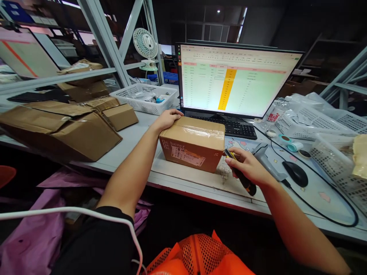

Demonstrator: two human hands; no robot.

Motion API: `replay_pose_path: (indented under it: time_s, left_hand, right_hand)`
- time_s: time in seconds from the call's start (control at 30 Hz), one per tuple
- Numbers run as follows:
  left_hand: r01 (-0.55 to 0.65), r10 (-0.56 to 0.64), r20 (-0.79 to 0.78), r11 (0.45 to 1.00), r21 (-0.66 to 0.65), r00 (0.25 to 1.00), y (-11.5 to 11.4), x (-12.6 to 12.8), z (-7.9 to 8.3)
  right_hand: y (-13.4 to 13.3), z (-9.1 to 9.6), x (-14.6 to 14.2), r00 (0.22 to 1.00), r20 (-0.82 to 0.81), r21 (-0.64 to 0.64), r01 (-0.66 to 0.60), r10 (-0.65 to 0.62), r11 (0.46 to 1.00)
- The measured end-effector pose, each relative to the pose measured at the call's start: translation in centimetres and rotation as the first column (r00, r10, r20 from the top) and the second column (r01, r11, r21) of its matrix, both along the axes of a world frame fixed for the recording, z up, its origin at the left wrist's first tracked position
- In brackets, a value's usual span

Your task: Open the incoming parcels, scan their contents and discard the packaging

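Observation:
A taped cardboard box (pixel 192 143) with a shipping label on its front stands at the desk's near edge. My left hand (pixel 169 119) holds the box at its top left rear corner, the fingers partly hidden behind it. In my right hand (pixel 243 164) is a black and yellow utility knife (pixel 243 179), the fingers closed round its handle. The knife's front end is close to the right side of the box; I cannot tell whether it touches. Under the box lies a flat cardboard sheet (pixel 177 176).
Brown cartons (pixel 63 126) fill the left. Behind the box are a monitor (pixel 229 80), a keyboard (pixel 241 130) and a white basket (pixel 143 97). Rightward are a scanner (pixel 268 162), a mouse (pixel 295 173), a looping black cable and more baskets (pixel 341 160).

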State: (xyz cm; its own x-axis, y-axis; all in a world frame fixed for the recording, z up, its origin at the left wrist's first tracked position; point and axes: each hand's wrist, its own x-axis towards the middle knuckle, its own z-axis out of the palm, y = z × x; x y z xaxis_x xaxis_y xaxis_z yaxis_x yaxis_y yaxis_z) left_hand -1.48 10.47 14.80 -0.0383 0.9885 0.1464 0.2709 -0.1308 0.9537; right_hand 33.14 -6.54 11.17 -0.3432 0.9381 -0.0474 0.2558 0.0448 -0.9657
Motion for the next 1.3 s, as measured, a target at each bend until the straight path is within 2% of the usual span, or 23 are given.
replay_pose_path:
  time_s: [0.07,0.17,0.2,0.27,0.3,0.37,0.47,0.53,0.6,0.67,0.73,0.83,0.93,1.07,1.17,1.3]
  left_hand:
    - [-0.007,0.012,-0.063,0.996,0.085,0.998,-1.3,-0.4,1.0]
    - [0.040,0.060,-0.272,0.937,0.347,0.960,-5.7,-0.6,1.8]
    - [0.108,0.058,-0.364,0.901,0.420,0.930,-7.7,-0.2,1.5]
    - [0.243,0.051,-0.526,0.846,0.475,0.849,-11.2,1.3,-0.4]
    - [0.279,0.095,-0.587,0.811,0.514,0.804,-12.6,2.3,-1.8]
    - [0.233,0.255,-0.599,0.753,0.615,0.759,-14.1,4.3,-4.8]
    - [0.156,0.413,-0.533,0.664,0.731,0.739,-13.7,5.9,-8.3]
    - [0.153,0.433,-0.517,0.638,0.754,0.739,-12.8,5.9,-9.3]
    - [0.154,0.432,-0.513,0.635,0.757,0.742,-12.1,5.5,-9.6]
    - [0.153,0.423,-0.509,0.638,0.755,0.749,-11.8,5.3,-9.6]
    - [0.152,0.412,-0.502,0.639,0.754,0.760,-11.7,5.2,-9.7]
    - [0.147,0.411,-0.486,0.627,0.765,0.772,-11.7,5.3,-9.8]
    - [0.133,0.433,-0.454,0.594,0.794,0.779,-11.6,5.5,-10.0]
    - [0.128,0.420,-0.474,0.629,0.767,0.774,-11.9,5.4,-10.0]
    - [0.136,0.419,-0.494,0.642,0.755,0.762,-12.1,5.4,-9.8]
    - [0.149,0.440,-0.464,0.583,0.799,0.769,-12.4,5.1,-9.4]
  right_hand:
    - [0.7,0.6,1.7,0.993,0.089,0.080,0.071,-0.078,0.994]
    - [3.3,2.8,4.1,0.928,0.274,0.300,0.167,-0.253,0.939]
    - [4.4,3.9,4.4,0.894,0.338,0.389,0.153,-0.296,0.908]
    - [6.6,6.2,3.6,0.824,0.450,0.543,0.054,-0.344,0.838]
    - [7.6,7.3,2.4,0.790,0.500,0.596,-0.017,-0.355,0.803]
    - [9.6,9.0,-1.7,0.713,0.606,0.639,-0.171,-0.354,0.750]
    - [11.5,10.3,-9.8,0.543,0.777,0.577,-0.415,-0.317,0.704]
    - [12.1,10.6,-14.9,0.429,0.857,0.501,-0.560,-0.287,0.660]
    - [12.2,10.7,-18.6,0.356,0.894,0.445,-0.658,-0.270,0.607]
    - [12.2,10.8,-20.7,0.312,0.910,0.415,-0.710,-0.274,0.569]
    - [12.0,10.8,-21.6,0.268,0.918,0.390,-0.740,-0.291,0.548]
    - [11.6,11.0,-21.5,0.208,0.926,0.354,-0.767,-0.315,0.534]
    - [11.0,11.1,-21.0,0.156,0.935,0.318,-0.771,-0.320,0.552]
    - [9.7,11.3,-19.3,0.091,0.943,0.273,-0.759,-0.319,0.592]
    - [8.1,11.4,-15.6,0.021,0.947,0.239,-0.713,-0.321,0.659]
    - [5.8,10.8,-6.8,-0.011,0.937,0.260,-0.643,-0.348,0.720]
